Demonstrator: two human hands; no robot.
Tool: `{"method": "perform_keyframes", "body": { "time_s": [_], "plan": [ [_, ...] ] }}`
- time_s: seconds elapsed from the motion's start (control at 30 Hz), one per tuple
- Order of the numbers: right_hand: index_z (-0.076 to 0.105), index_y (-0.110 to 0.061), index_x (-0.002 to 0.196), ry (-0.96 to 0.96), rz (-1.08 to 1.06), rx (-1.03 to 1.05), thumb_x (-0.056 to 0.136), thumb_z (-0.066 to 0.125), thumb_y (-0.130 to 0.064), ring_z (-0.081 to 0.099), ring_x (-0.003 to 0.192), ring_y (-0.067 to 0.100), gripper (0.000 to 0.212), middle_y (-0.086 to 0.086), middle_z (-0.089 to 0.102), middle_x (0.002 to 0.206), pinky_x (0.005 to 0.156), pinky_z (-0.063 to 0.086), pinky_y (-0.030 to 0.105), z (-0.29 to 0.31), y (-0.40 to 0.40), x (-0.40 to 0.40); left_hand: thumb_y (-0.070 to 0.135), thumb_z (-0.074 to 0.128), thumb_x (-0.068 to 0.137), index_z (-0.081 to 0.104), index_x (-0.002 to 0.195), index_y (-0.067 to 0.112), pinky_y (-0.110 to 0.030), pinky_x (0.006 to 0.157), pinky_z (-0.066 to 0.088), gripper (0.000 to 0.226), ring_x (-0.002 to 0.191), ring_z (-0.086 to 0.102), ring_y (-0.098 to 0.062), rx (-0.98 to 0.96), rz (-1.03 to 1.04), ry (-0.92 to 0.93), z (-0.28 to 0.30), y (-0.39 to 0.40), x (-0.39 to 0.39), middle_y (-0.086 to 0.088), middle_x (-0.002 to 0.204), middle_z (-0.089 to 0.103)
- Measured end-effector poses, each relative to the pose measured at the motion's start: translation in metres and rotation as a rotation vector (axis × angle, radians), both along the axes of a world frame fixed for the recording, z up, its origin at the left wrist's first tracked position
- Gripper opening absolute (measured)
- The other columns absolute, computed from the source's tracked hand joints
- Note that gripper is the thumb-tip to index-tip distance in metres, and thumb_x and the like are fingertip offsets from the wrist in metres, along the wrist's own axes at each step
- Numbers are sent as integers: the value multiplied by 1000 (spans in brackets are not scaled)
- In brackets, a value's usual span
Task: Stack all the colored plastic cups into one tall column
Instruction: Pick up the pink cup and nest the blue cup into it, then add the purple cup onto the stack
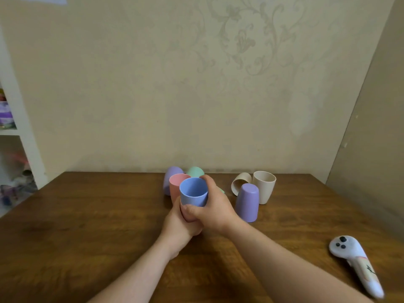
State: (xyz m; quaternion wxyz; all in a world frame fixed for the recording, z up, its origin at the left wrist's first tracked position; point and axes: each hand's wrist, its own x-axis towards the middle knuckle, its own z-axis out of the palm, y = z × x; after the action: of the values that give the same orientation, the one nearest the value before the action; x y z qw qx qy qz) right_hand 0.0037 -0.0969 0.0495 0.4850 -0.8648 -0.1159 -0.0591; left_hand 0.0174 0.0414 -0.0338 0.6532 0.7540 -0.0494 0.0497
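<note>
A blue cup (193, 194) stands mouth up at the table's middle, with my right hand (211, 212) wrapped around its right side and my left hand (182, 226) clasped low around its base under the right one. Just behind it stands a pink cup (176, 184), touching it. Further back sit a purple cup (171, 177) and a green cup (195, 172), both upside down. To the right a second purple cup (247, 202) stands upside down. Behind that, one beige cup (264, 185) is upright and another beige cup (240, 182) lies on its side.
The brown wooden table (109, 226) ends at a patterned wall close behind the cups. A white handheld controller (354, 265) lies at the near right. White shelves (15, 132) with assorted items stand off the table's left side.
</note>
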Motion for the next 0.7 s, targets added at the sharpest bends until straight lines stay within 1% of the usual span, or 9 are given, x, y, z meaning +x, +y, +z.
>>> {"method": "perform_keyframes", "body": {
  "time_s": [0.1, 0.23, 0.3, 0.43, 0.47, 0.53, 0.6, 0.67, 0.7],
  "plan": [
    [38, -38, 145, 20, 11, 71, 85, 88, -34, 62, 115, 10, 79, -13, 62, 128, 79, 49, 15, -8, 0, -3, 25, 96, 70, 57, 142, 50, -45, 93, 68, 85, 117, 75, -13, -25, -20, -11, -2, 1, 2, 17, 125, 77],
    [36, -35, 151, 33, 4, 49, 84, 89, -36, 61, 122, 15, 86, -8, 62, 135, 94, 55, 29, -8, 1, 2, 23, 96, 74, 54, 144, 49, -42, 90, 69, 85, 115, 75, -12, -33, -23, -7, -2, 0, 2, 17, 125, 75],
    [30, -33, 158, 47, 17, 4, 82, 91, -38, 60, 131, 17, 98, -8, 60, 141, 104, 54, 34, -8, -3, 4, 26, 97, 71, 54, 143, 52, -45, 91, 69, 88, 115, 76, -16, -43, -32, 3, 0, 0, 3, 15, 126, 76],
    [4, -31, 171, 126, 132, -45, 78, 95, -39, 50, 143, 7, 131, -14, 52, 155, 114, 45, 29, 5, -24, 6, 25, 97, 73, 56, 140, 55, -49, 94, 68, 84, 116, 78, -20, -70, -72, 20, -4, 0, 5, 10, 127, 78],
    [5, -31, 171, 75, 107, -81, 79, 93, -42, 45, 147, 8, 128, -11, 48, 160, 118, 42, 31, 10, -34, 7, 24, 97, 75, 56, 141, 52, -41, 92, 68, 83, 117, 77, -19, -66, -67, 11, -4, 0, 5, 10, 128, 78],
    [21, -33, 170, -102, -45, -223, 86, 83, -49, 38, 151, 18, 106, -7, 46, 163, 123, 37, 38, 19, -58, 15, 23, 97, 79, 52, 143, 46, -22, 81, 64, 82, 118, 74, -14, -48, -50, 0, -4, 0, 5, 12, 128, 76],
    [36, -38, 164, -191, -172, -511, 91, 70, -48, 32, 150, 31, 81, -3, 42, 166, 123, 33, 45, 22, -86, 23, 29, 97, 78, 46, 147, 45, -15, 80, 59, 88, 120, 71, -11, -11, -40, 4, -3, 0, 5, 15, 130, 71],
    [37, -43, 161, -86, -206, -793, 93, 65, -41, 28, 149, 39, 73, -3, 31, 171, 119, 37, 50, 16, -104, 27, 35, 98, 76, 43, 147, 47, -18, 85, 58, 90, 122, 69, -11, 22, -33, 10, -3, -1, 6, 16, 132, 69],
    [32, -45, 162, 4, -201, -862, 93, 65, -38, 29, 149, 41, 77, -3, 22, 174, 117, 41, 53, 9, -109, 26, 34, 97, 77, 43, 147, 47, -17, 84, 58, 89, 121, 69, -11, 25, -31, 18, -2, -1, 6, 15, 131, 68]
  ]
}}
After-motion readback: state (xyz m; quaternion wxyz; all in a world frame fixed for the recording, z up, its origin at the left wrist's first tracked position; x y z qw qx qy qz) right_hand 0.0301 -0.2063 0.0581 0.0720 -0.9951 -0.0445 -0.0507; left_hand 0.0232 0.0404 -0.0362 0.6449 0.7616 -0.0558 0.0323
